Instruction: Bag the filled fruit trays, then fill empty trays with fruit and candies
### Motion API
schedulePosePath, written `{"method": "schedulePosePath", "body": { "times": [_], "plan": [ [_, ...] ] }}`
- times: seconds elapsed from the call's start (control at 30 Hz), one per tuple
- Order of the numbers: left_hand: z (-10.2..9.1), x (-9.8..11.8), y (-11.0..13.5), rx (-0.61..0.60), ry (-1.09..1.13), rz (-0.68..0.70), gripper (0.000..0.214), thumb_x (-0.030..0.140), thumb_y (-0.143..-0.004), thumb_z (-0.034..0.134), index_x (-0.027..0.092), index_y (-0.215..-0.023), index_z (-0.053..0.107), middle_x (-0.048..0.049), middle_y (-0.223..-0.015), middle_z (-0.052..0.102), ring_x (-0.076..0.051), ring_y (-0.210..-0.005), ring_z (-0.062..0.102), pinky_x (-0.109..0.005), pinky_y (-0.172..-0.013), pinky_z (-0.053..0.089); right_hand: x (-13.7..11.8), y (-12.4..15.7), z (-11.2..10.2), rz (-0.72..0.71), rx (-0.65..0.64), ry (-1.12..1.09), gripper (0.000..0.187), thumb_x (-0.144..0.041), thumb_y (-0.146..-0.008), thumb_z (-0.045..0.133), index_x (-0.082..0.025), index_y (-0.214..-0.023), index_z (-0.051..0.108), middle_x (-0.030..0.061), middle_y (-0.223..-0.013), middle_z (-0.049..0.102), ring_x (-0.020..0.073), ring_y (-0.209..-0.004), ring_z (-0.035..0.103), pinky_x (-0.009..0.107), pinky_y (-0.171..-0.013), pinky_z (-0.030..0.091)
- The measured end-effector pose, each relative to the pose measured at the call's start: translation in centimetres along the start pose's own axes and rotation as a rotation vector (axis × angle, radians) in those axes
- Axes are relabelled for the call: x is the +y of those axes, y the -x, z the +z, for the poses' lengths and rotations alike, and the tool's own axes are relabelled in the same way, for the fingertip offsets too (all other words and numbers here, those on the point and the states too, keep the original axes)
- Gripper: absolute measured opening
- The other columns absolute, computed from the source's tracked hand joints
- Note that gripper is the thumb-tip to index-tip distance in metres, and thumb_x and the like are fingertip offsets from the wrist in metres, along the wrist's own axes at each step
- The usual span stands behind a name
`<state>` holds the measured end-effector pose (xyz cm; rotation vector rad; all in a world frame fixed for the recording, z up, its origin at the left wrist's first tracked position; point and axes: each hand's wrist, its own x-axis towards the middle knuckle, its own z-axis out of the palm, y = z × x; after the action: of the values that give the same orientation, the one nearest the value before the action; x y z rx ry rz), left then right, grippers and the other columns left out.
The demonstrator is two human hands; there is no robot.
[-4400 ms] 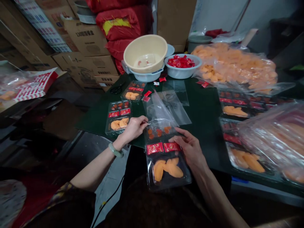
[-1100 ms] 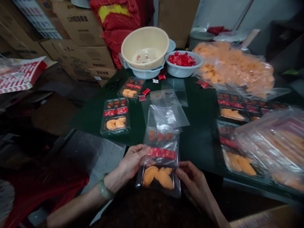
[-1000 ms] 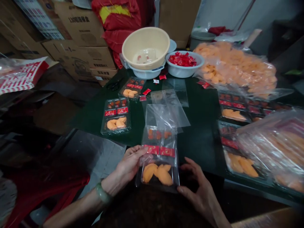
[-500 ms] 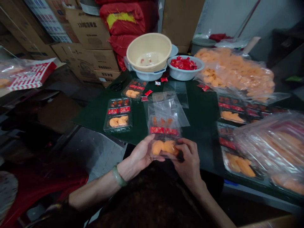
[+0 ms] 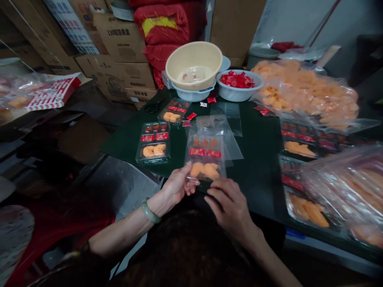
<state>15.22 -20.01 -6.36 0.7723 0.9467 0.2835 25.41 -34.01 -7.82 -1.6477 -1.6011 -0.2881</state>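
Note:
A clear-bagged snack tray [image 5: 206, 159] lies in front of me, with orange pieces in its near part, two red packets across the middle and small brown items at the far end. My left hand [image 5: 175, 186] pinches its near left corner between thumb and fingers; a green bangle circles that wrist. Close to the near right edge is my right hand [image 5: 231, 203], thumb and curled fingers apart with nothing between them; whether a fingertip touches the bag I cannot tell. Left of it sits another filled tray [image 5: 153, 142]. Flat clear bags [image 5: 231, 145] lie partly under the bagged tray.
Behind stand a cream basin [image 5: 194, 65] and a pale blue basin of red packets [image 5: 238, 85]. A large bag of orange pieces [image 5: 305, 89] and several bagged trays [image 5: 344, 191] occupy the right side. Cartons [image 5: 119, 38] are stacked beyond the green table [image 5: 254, 171].
The bagged tray has moved forward, away from me, and lies flatter. My right hand has let go of its near right corner and drawn back slightly; my left hand keeps its hold.

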Motion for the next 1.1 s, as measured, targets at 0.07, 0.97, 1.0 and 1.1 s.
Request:
{"method": "schedulePosePath", "body": {
  "times": [0.07, 0.97, 1.0, 1.1],
  "plan": [
    [-0.3, 0.2, 0.1, -0.116, -0.003, -0.039, 0.046, 0.054, -0.082, 0.049, 0.010, -0.072, 0.057, -0.0088, -0.060, 0.064, -0.011, -0.035, 0.053, -0.020, -0.032, 0.037, -0.2, 0.4, 0.6, 0.002, 0.070, 0.053, 0.018, -0.011, -0.080, 0.058, -0.019, -0.096, 0.056, 0.0072, -0.093, 0.059, 0.0206, -0.089, 0.056, 0.036, -0.075, 0.046],
    [2.3, -1.7, -2.7, 0.184, -0.112, 0.663, 0.022, 0.031, -0.069, 0.065, 0.014, -0.074, 0.052, 0.0051, -0.052, 0.049, -0.005, -0.041, 0.042, -0.016, -0.038, 0.032, 0.3, -4.3, 1.7, 0.049, 0.014, -0.068, 0.017, -0.010, -0.087, 0.044, -0.017, -0.074, 0.052, 0.0043, -0.074, 0.057, 0.0167, -0.073, 0.050, 0.032, -0.068, 0.037],
    [2.2, -1.6, -2.5, 0.192, -0.122, 0.649, 0.020, 0.030, -0.070, 0.062, 0.015, -0.075, 0.051, 0.0053, -0.051, 0.049, -0.006, -0.040, 0.043, -0.016, -0.037, 0.032, 0.4, -4.1, 1.7, 0.065, 0.006, -0.017, 0.018, -0.010, -0.087, 0.043, -0.017, -0.073, 0.051, 0.0044, -0.073, 0.057, 0.0169, -0.073, 0.050, 0.032, -0.068, 0.036],
    [1.3, -1.7, -1.9, 0.178, -0.188, 0.622, 0.014, 0.027, -0.073, 0.054, 0.015, -0.079, 0.051, 0.0026, -0.057, 0.054, -0.010, -0.044, 0.051, -0.018, -0.039, 0.036, 0.2, -3.7, 2.4, 0.094, 0.025, 0.081, 0.019, -0.011, -0.088, 0.042, -0.017, -0.072, 0.050, 0.0042, -0.071, 0.056, 0.0172, -0.072, 0.049, 0.032, -0.067, 0.035]
  ]
}}
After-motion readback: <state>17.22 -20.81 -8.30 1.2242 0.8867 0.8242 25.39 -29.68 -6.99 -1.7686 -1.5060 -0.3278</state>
